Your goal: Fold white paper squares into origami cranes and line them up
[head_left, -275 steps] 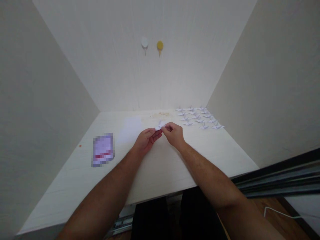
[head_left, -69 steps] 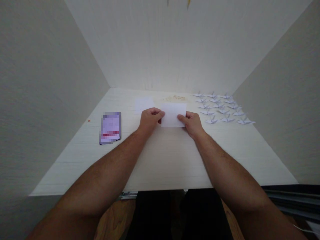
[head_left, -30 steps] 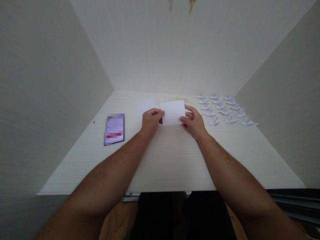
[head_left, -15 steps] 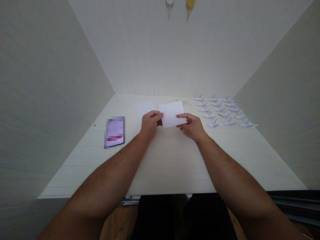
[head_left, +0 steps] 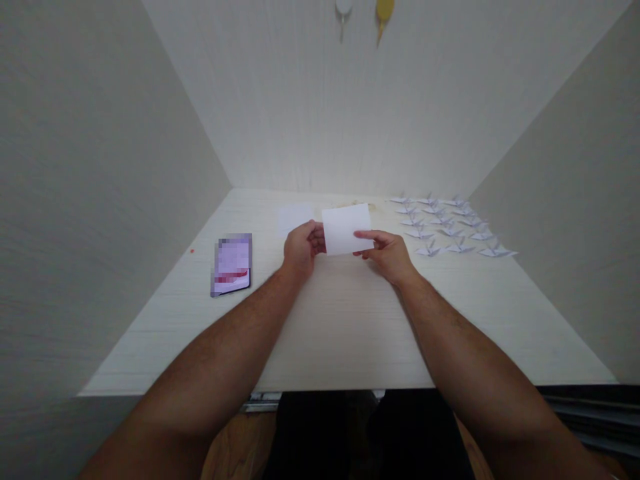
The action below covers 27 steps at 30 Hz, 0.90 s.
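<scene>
A small white sheet of paper [head_left: 346, 227] is held up above the table, tilted toward me. My right hand [head_left: 391, 255] pinches its right edge, thumb in front and fingers behind. At the left edge, my left hand [head_left: 301, 247] is open, its thumb raised off the sheet. The left fingertips reach to the paper's edge and partly behind it; whether they touch it I cannot tell. Behind my left hand, more white paper [head_left: 294, 215] lies flat on the table.
Several white folded paper cranes [head_left: 450, 231] stand in rows at the back right of the white table [head_left: 350, 333]. A phone or tablet [head_left: 231, 265] with a blurred screen lies on the left. Walls enclose the back and sides; a white hook [head_left: 343, 8] and a yellow hook [head_left: 385, 10] hang behind.
My left thumb has come off the front of the sheet and lifted, and the left fingers have loosened. My right hand keeps its pinch. The whole view has shifted slightly.
</scene>
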Available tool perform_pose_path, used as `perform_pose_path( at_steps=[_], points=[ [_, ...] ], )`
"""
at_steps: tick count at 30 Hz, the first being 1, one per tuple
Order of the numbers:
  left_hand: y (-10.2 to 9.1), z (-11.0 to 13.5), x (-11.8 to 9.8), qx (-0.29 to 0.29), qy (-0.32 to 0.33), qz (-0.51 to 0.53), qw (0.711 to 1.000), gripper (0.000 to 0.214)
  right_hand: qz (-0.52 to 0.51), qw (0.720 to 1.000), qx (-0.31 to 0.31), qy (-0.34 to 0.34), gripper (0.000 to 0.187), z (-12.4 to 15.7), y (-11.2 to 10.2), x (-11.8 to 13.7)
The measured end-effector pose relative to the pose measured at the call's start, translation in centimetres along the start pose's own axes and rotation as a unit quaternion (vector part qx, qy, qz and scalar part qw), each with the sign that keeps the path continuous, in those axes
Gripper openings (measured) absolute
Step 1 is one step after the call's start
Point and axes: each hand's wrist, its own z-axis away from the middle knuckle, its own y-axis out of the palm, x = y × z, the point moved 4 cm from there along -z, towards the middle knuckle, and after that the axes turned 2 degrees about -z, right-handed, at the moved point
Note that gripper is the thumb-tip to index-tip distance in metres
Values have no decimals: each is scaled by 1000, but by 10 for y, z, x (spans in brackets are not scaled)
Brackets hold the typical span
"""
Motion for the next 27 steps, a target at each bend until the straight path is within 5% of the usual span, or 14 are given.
perform_pose_path(
  at_steps=[5,12,21,27],
  points=[
    [1,1,-1,8,21,0,1000,19,1,1000,3,0,41,0,0,0],
    [0,1,1,-26,40,-43,998,41,-8,1000,-5,10,42,1,0,3],
    [0,1,5,-8,52,-70,996,30,-20,1000,5,-3,43,0,1,-1],
    [-9,-2,6,-63,96,-178,977,29,-93,995,-6,-19,84,-2,0,3]
  ],
)
